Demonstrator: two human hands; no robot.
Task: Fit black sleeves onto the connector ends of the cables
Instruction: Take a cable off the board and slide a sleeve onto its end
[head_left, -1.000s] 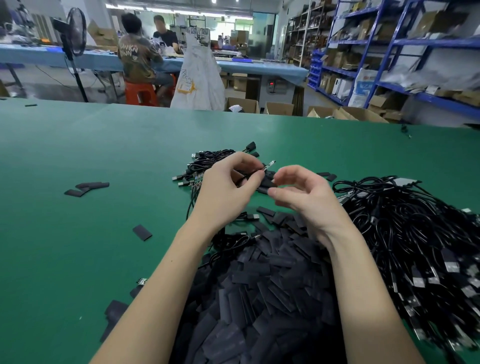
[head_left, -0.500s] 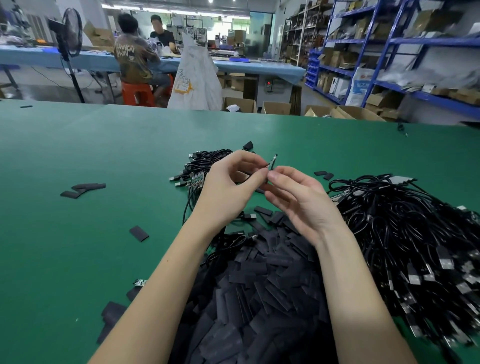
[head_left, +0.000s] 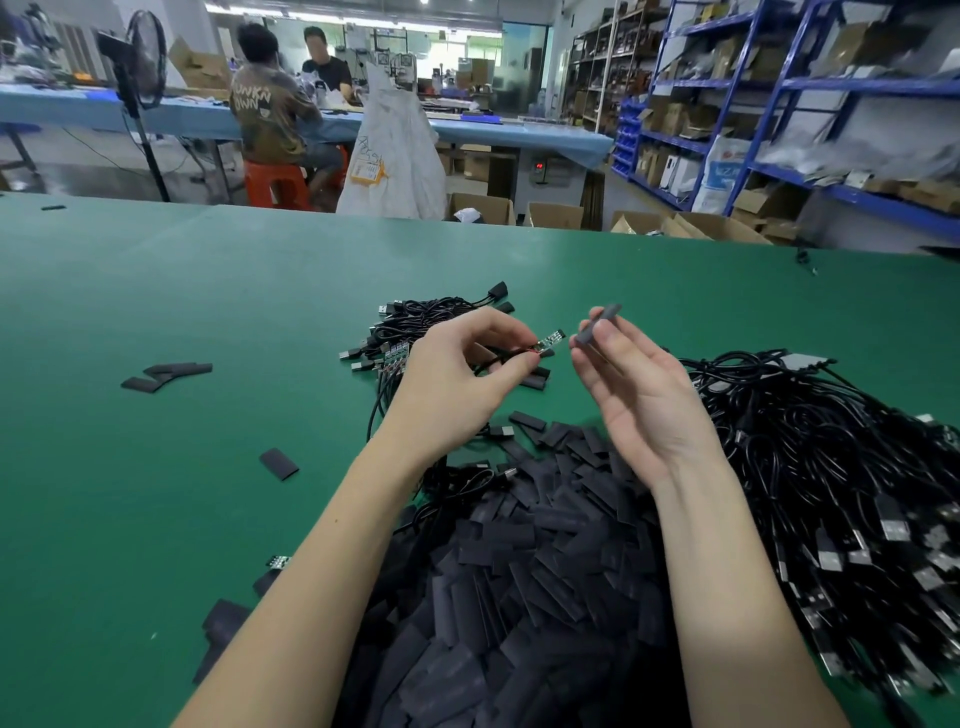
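Since the earlier frame the hands have drawn apart: right hand (head_left: 644, 400) now holds a black sleeve (head_left: 598, 325) clear of the connector end (head_left: 549, 340), a small gap between the two. Sleeve is pinched between right thumb and fingertips, tilted up and away, palm turned toward the camera. Left hand (head_left: 457, 384) pinches the cable just behind the bare connector end, whose small circuit board points toward the sleeve; both are held above the middle of the green table (head_left: 156, 519). Directly below the hands, running to the near edge, lies a large pile of loose sleeves (head_left: 519, 597). Right of it, toward the table's right edge, a dense heap of black cables (head_left: 831, 467). Beyond the left hand, a smaller bundle of cables (head_left: 436, 317). A few stray sleeves (head_left: 166, 375) lie well apart toward the left side. Past the far edge: two seated persons (head_left: 275, 119), blue shelving (head_left: 779, 104).
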